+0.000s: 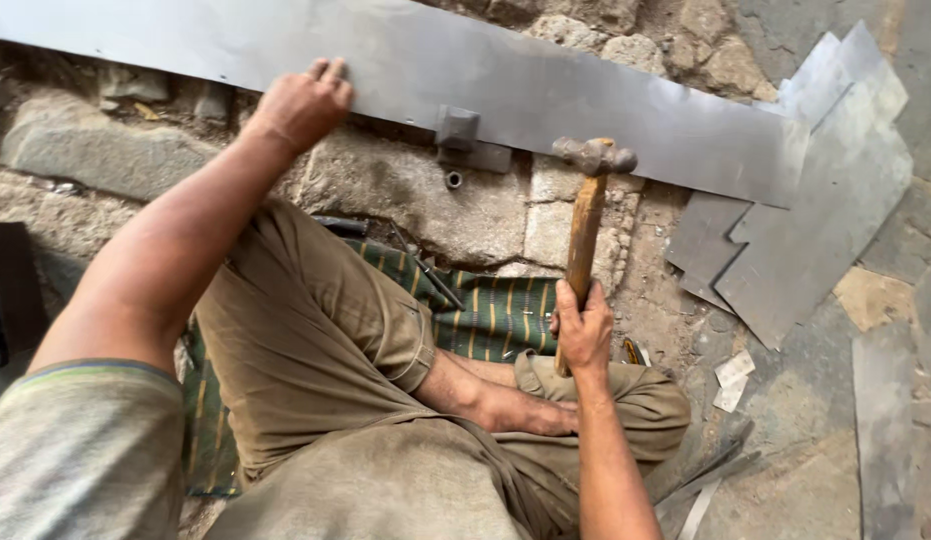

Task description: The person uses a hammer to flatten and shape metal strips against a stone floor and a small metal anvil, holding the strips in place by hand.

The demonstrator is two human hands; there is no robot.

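I pin long grey metal sheet [545,95] with left hand [303,103]; right hand [582,330] clenches wooden-handled hammer [588,215], keep strikes square

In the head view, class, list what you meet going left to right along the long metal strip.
Left hand pressing on the long metal strip → small metal block → hammer head, held by the right hand → stacked sheet-metal offcuts.

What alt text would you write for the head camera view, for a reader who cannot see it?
A seated person's left hand presses on a long grey metal strip lying across a stone floor, while the right hand holds a wooden-handled hammer raised above it. Cut metal sheets lie to the right.
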